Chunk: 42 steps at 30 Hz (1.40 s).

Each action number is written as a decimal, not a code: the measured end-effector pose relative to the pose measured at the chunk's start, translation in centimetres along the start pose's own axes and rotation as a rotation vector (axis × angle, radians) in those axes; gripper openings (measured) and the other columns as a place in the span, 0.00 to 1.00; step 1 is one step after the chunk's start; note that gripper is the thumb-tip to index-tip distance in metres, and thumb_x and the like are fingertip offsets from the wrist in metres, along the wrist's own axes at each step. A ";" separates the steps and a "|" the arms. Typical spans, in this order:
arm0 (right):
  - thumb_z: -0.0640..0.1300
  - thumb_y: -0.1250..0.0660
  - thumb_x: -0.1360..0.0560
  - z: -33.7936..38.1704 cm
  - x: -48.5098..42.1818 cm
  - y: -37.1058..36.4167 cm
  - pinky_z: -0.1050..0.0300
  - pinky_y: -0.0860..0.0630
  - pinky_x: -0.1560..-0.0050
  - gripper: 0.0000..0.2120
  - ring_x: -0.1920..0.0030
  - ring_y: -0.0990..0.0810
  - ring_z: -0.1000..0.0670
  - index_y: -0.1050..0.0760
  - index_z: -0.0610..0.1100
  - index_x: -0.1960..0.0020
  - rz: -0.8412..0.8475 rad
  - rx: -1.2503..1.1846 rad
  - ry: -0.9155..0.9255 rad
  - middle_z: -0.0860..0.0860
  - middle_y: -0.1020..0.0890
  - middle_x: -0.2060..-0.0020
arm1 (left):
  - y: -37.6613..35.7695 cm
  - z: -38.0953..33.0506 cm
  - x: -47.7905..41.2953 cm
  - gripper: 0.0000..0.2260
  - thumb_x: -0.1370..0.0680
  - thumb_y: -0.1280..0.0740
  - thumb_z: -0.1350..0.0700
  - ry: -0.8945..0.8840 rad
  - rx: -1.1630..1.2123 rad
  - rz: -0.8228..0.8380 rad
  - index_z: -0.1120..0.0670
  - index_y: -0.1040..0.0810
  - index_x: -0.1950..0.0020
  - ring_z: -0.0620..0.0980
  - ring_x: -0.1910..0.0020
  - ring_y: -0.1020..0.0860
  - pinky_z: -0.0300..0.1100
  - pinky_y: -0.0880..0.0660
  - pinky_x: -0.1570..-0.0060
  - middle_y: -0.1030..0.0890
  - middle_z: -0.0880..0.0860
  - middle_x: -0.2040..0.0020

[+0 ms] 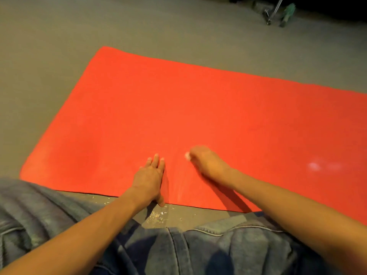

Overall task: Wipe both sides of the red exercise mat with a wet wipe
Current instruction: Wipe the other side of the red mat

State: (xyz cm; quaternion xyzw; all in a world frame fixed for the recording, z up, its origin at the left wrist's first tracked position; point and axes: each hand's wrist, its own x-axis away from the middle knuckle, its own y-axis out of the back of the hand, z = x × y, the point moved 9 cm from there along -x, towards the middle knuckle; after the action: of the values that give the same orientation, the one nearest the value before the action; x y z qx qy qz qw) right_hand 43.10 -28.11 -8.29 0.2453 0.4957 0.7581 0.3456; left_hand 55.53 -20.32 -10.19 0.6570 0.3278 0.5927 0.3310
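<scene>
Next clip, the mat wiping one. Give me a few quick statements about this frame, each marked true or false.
1. The red mat lies unrolled on the floor. True.
2. The left hand grips a wipe. False: it lies flat on the mat with straight fingers and holds nothing.
3. A bit of white wipe shows at the fingers of the right hand. True.
4. Both hands are at the mat's far edge. False: they are at its near edge.
5. A green thing sits on the floor beyond the mat. True.
</scene>
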 end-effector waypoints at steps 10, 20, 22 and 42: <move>0.42 0.44 0.23 1.1 5.3 -0.2 0.57 0.39 0.61 0.07 0.62 0.34 0.50 0.31 0.41 0.58 0.109 0.003 0.345 0.45 0.26 0.64 | 0.1 -0.3 0.1 0.61 0.38 0.20 0.46 0.010 0.046 0.009 0.57 0.63 0.22 0.55 0.23 0.57 0.48 0.45 0.26 0.63 0.56 0.22; 0.41 0.46 0.19 -2.3 1.1 1.0 0.49 0.37 0.54 0.12 0.53 0.24 0.38 0.29 0.34 0.51 0.071 0.042 -0.178 0.36 0.22 0.54 | -0.4 0.1 -0.5 0.61 0.38 0.19 0.50 0.053 0.038 0.001 0.57 0.62 0.22 0.56 0.23 0.57 0.51 0.44 0.26 0.63 0.56 0.22; 0.40 0.44 0.20 3.3 5.6 -2.2 0.55 0.38 0.56 0.07 0.55 0.25 0.43 0.30 0.37 0.50 0.370 0.005 0.099 0.40 0.23 0.53 | -0.4 0.0 -0.5 0.62 0.39 0.19 0.48 0.048 0.039 -0.002 0.56 0.62 0.22 0.56 0.22 0.57 0.50 0.44 0.26 0.63 0.56 0.22; 0.37 0.39 0.25 0.1 9.4 -2.7 0.52 0.30 0.57 0.05 0.54 0.22 0.42 0.26 0.43 0.52 0.502 0.020 -0.026 0.43 0.19 0.54 | 0.1 0.1 -0.3 0.63 0.41 0.20 0.41 0.008 -0.016 -0.033 0.54 0.62 0.22 0.55 0.22 0.55 0.48 0.40 0.27 0.61 0.53 0.21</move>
State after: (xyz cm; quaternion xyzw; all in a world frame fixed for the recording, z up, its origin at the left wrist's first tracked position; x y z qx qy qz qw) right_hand 37.90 -20.06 -10.43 0.3740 0.4220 0.8120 0.1504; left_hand 55.59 -20.62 -10.23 0.6464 0.3352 0.5925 0.3445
